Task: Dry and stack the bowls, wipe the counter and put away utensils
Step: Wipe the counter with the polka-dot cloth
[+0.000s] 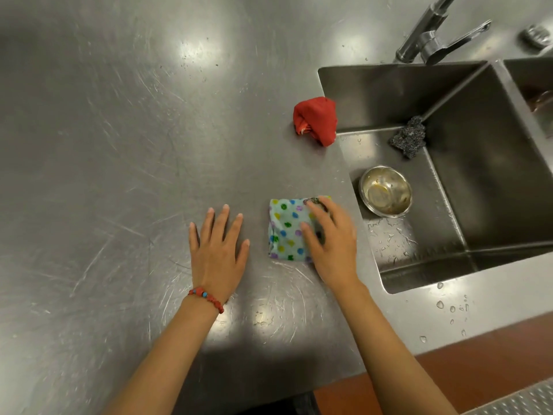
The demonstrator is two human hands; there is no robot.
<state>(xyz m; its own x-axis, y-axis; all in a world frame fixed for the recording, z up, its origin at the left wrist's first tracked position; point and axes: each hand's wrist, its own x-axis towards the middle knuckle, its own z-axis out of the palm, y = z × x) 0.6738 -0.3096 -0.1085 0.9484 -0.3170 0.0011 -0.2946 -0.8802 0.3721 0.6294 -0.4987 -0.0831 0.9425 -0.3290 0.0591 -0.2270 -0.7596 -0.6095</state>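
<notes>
Your right hand [330, 241] lies on the folded polka-dot cloth [285, 229], fingers spread and only slightly bent, pressing it down onto the steel desk [119, 145] rather than pinching it. That flat press suits wiping: the folded pad gives you a thick, even face to push across the surface. Something small and dark shows at the cloth's far corner by your fingertips; I cannot tell what it is.

Your left hand [218, 250] rests palm-down on the bare desk just beside the cloth, fingers straight and splayed, holding nothing. It looks like a brace to steady you while the other hand works.

Farther out, a bunched red cloth [315, 119] sits near the sink's [389, 76] corner, apart from the one under your hand, probably set aside as a spare or for drying. Inside the basin, one steel bowl [385, 191] stands upright on the wet floor by the near-left wall, and it looks soiled, so the drying and stacking seems not yet done. A steel-wool scourer [409, 138] lies against the basin's back corner, below the faucet [434, 34]. Water drops [452, 308] bead on the desk edge in front of the sink, so that strip needs the cloth too.
</notes>
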